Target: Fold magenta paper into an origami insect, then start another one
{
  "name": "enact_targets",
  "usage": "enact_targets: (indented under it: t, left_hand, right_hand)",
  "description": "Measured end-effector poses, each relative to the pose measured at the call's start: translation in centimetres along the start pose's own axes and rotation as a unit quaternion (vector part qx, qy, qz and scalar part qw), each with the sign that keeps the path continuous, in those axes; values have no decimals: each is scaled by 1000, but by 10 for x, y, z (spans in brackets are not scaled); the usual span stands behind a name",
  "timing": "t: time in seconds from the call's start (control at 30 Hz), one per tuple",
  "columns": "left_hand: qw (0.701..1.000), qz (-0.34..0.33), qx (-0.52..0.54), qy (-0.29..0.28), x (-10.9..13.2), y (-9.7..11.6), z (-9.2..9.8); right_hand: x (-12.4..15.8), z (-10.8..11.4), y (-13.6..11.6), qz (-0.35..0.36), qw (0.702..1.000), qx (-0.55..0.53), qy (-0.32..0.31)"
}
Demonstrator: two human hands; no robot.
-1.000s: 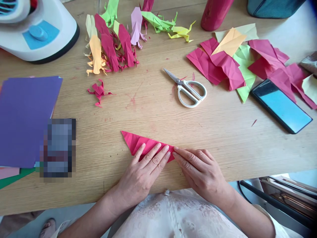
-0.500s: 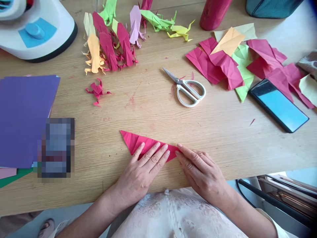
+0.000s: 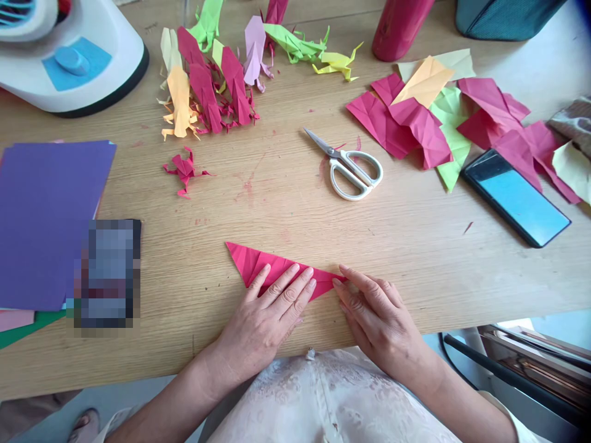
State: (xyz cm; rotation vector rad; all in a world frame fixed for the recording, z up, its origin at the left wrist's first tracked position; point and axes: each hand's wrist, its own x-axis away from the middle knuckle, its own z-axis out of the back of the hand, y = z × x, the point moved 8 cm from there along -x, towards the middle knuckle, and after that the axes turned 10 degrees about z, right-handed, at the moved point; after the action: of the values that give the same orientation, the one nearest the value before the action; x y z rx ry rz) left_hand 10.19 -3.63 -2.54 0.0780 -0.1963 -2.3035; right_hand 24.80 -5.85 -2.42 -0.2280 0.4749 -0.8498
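A pinkish-red sheet of origami paper (image 3: pixel 249 261), folded into a long triangle with crease lines across it, lies on the table in front of me. My left hand (image 3: pixel 272 307) rests flat over its middle, fingers stretched out and pressing it down. At the paper's right tip, my right hand (image 3: pixel 373 301) has its fingertips closed on the narrow corner, which they partly cover. Beyond the paper lie white-handled scissors (image 3: pixel 355 172), blades pointing up and left. A small red folded-paper figure (image 3: pixel 183 171) sits to the left of them.
Several folded-paper animals (image 3: pixel 203 92) stand at the back left, near a white and blue appliance (image 3: pixel 106 37). Creased paper sheets (image 3: pixel 415 129) and a phone (image 3: pixel 517 197) lie right. Purple paper (image 3: pixel 46 227) and a blurred-out device (image 3: pixel 111 271) are left. A red bottle (image 3: pixel 399 27) stands behind.
My right hand has slid slightly to the right along the paper's edge, uncovering more of its right end. My left hand and the paper stay in place; the view has shifted a little.
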Motion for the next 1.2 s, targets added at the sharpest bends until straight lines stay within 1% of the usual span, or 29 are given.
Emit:
enact_targets:
  t: [0.1, 0.27, 0.53, 0.83, 1.0, 1.2]
  left_hand:
    - [1000, 2, 2, 0, -2, 1, 1]
    - [1000, 2, 5, 1, -2, 1, 0]
    - [1000, 0, 6, 2, -2, 1, 2]
    - [1000, 1, -8, 2, -2, 1, 1]
    - [1000, 0, -12, 1, -2, 2, 1]
    - [1000, 0, -13, 3, -2, 2, 2]
  right_hand:
    - [1, 3, 2, -12, 1000, -2, 18]
    - [-1, 3, 3, -22, 1000, 15, 12]
    - [2, 10, 1, -36, 998, 54, 27]
    - [6, 15, 3, -48, 996, 51, 47]
    - [5, 11, 4, -28, 997, 70, 3]
    - [8, 11, 8, 59, 989, 106, -79]
